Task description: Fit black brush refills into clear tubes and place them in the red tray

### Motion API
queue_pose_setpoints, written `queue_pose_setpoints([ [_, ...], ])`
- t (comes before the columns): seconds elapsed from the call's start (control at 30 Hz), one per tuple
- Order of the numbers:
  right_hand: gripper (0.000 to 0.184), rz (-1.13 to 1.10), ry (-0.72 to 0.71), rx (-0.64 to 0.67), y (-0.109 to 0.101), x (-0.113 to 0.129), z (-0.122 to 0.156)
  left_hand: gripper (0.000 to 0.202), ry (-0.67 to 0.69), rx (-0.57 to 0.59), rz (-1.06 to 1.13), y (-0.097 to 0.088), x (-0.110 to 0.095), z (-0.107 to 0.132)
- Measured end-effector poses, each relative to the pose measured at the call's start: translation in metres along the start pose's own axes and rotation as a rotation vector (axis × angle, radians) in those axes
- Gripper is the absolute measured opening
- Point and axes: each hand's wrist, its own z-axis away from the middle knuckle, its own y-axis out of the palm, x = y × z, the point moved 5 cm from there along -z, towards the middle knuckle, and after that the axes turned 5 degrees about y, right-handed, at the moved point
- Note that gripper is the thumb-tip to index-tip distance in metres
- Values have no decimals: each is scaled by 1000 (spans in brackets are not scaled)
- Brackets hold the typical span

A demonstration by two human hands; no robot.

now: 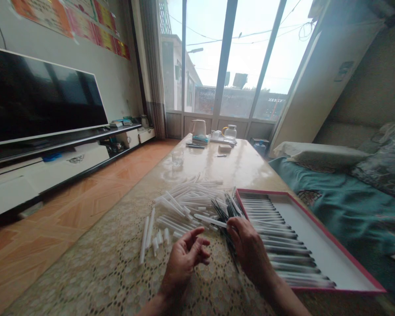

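Observation:
My right hand is closed, its fingertips pinching one end of a slim white tube that points to the left. Under and beyond that hand lies a loose bunch of thin black sticks. My left hand is palm up to the left, its fingers curled but apart and nothing seen in them. Just past it spreads a heap of white translucent tubes, with several short pieces at its near side. A shallow box with a pink rim holds a row of tubes with dark sticks inside them.
The table has a patterned cover. Farther back stand a drinking glass, a kettle, a glass pot and a small box. A couch runs along the right, a television cabinet along the left.

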Motion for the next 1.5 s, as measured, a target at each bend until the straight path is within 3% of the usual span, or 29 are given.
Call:
queue_pose_setpoints([
  [0.1, 14, -138, -69, 102, 8, 12, 16, 32, -95, 38, 105, 3, 6, 2],
  [0.23, 12, -159, -88, 134, 8, 16, 20, 22, -95, 2, 167, -1, 6, 1],
  [0.43, 8, 182, 24, 39, 4, 4, 17, 24, 34, -242, 167, -13, -4, -1],
  [0.63, 13, 253, 3, 7, 12, 1, 20, 18, 123, -335, 211, -21, -9, -2],
  [0.73, 15, 139, -13, -10, 11, 1, 21, 15, 138, -379, 214, -27, -10, -3],
  [0.9, 12, -338, -15, 16, 4, 15, 25, 16, 129, -455, 249, -34, -14, -5],
  [1.0, 9, -445, -33, -46, -1, 22, 26, 18, 121, -469, 270, -36, -16, -6],
  [1.17, 9, -398, -71, -48, 2, 23, 29, 13, 155, -487, 276, -38, -18, -6],
  [1.37, 10, -370, -96, -44, 1, 23, 28, 14, 137, -430, 224, -31, -17, -5],
  [1.5, 10, -466, -47, -51, 1, 22, 27, 17, 101, -360, 171, -22, -14, -1],
])
